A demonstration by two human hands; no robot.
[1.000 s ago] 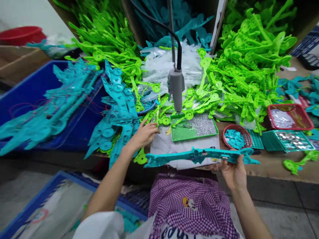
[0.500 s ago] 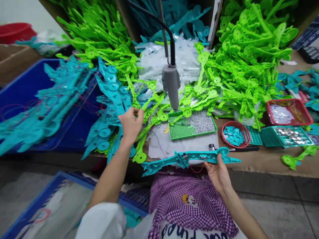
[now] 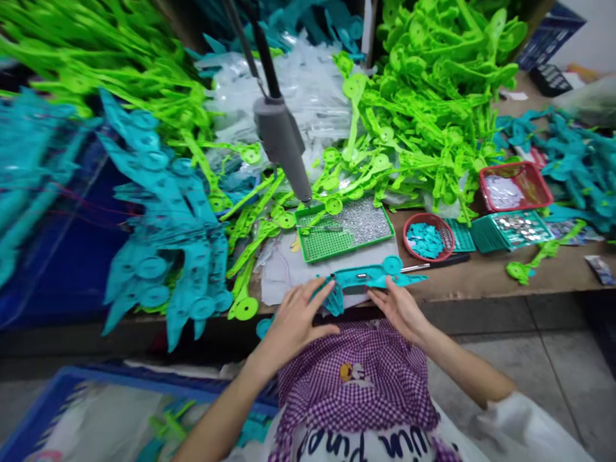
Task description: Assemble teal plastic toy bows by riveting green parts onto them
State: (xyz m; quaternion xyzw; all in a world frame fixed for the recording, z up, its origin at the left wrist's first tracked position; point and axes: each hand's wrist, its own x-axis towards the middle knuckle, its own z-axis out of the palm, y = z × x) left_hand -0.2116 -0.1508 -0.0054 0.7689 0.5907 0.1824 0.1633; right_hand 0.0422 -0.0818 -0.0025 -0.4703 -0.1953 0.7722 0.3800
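Observation:
A long teal plastic piece (image 3: 370,276) lies level at the table's front edge, just above the purple checked apron. My right hand (image 3: 397,309) grips its right part, thumb on top and fingers below. Over its left part is my left hand (image 3: 301,314), with fingers spread and thumb apart, the fingertips touching the piece. Part of the piece's left end is hidden behind that hand. Behind it, a green tray (image 3: 317,247) holds many small silvery parts and a thin tool. A grey power screwdriver (image 3: 283,144) hangs tilted above the tray.
Teal pieces with thin red wires (image 3: 178,218) are piled at left. Lime green pieces (image 3: 423,128) heap behind. On the right stand a round red basket of teal bits (image 3: 429,258), a red basket of white bits (image 3: 548,200) and a teal tray of metal discs (image 3: 541,240).
My left hand has come from the green pieces at left down to the teal piece, and its fingers have spread. The view has turned right. My right hand still holds the piece.

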